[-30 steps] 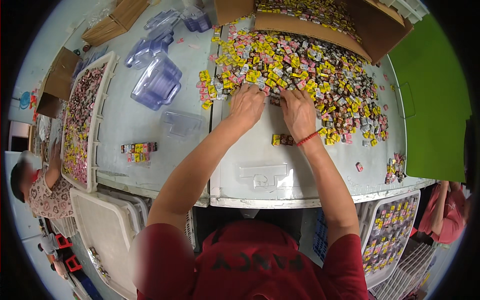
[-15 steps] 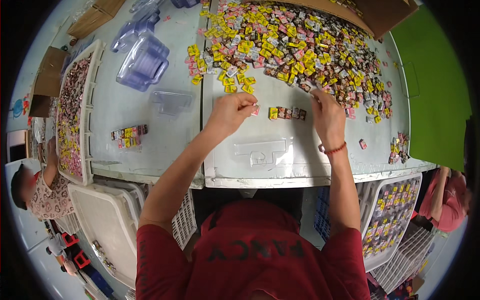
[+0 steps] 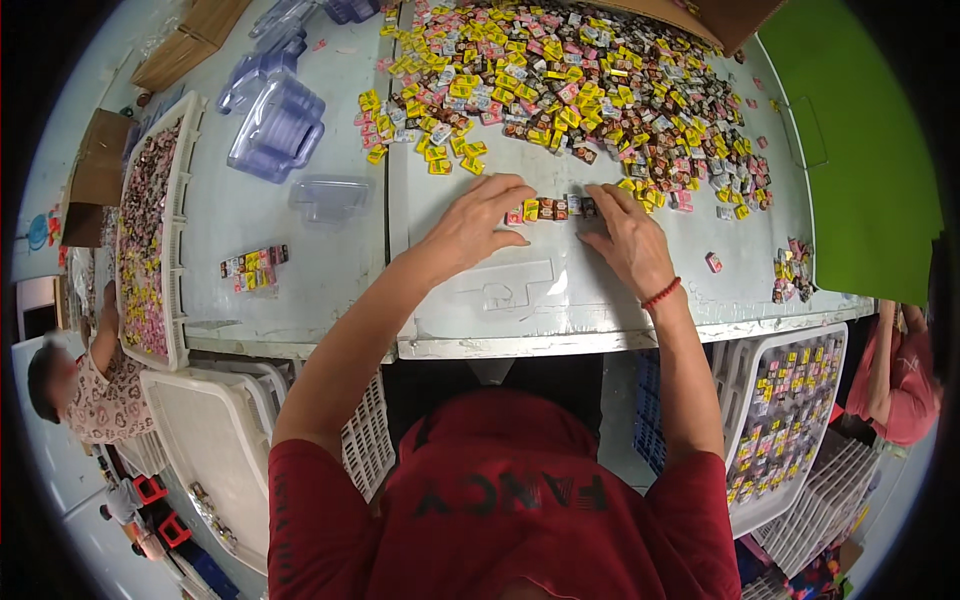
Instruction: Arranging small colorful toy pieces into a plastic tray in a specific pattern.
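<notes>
- The left hand (image 3: 474, 224) is unclenched at the left end of a short row of small boxes (image 3: 553, 209); its thumb stands apart from the fingers, on the person's side of the row
- The right hand (image 3: 637, 243) is at the row's other end, likewise unclenched, thumb and fingers parted around the dark end box; I cannot tell how firmly either hand presses
- The row lies on the table (image 3: 440, 325) between the two hands; pink and yellow boxes sit nearest the left fingers, brown ones in the middle, a pale and a dark one by the right fingers
- A red beaded bracelet (image 3: 661, 293) circles the wrist behind the right hand
- Nearer the person than both hands, a clear plastic tray (image 3: 520, 287) lies flat
- Beyond the hands spreads a big loose heap of similar boxes (image 3: 570, 85); its near edge comes close to the right fingers
- Right of the right hand lie a lone box (image 3: 713, 262) and, farther out, a small cluster (image 3: 793, 272)
- Well left of the left hand are a stack of clear plastic trays (image 3: 277, 128), another clear tray (image 3: 332, 200) and a grouped block of boxes (image 3: 254, 266); farther left, a white crate (image 3: 183, 230) holds many more
</notes>
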A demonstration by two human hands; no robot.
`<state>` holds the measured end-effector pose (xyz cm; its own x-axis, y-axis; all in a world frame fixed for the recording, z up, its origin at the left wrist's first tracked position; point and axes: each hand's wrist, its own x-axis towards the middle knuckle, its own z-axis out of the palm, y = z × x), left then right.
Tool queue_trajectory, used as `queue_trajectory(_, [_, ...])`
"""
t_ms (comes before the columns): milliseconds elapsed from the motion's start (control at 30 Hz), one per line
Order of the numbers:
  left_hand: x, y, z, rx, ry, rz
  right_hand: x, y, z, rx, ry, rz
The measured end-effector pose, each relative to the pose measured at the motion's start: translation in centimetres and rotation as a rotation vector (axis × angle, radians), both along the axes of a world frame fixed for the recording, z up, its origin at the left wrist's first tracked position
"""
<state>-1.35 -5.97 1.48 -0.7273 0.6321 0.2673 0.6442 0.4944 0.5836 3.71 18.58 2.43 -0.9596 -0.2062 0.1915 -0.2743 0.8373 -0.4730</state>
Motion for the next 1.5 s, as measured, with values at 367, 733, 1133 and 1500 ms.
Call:
queue_trajectory(367, [-0.5,1.8,-2.1,0.029,0.078,-0.07,-0.1,-1.7,-0.9,-0.076,0.029,0.072])
queue_trajectory(733, [-0.5,2.7,-2.3,0.073,0.127,-0.045,-0.1,-1.7,-1.9,-0.071,0.183,0.07])
queue_trajectory(1133, [6.9,-1.9,3.0,0.032,0.031,0.085,4.5,-6.6,2.2,-0.029,0.068,0.115])
queue_trajectory(1500, [9.2,-3.1,-1.6,0.173,0.119,0.249,5.3,-8.5,-0.1,-0.105,0.095,0.131])
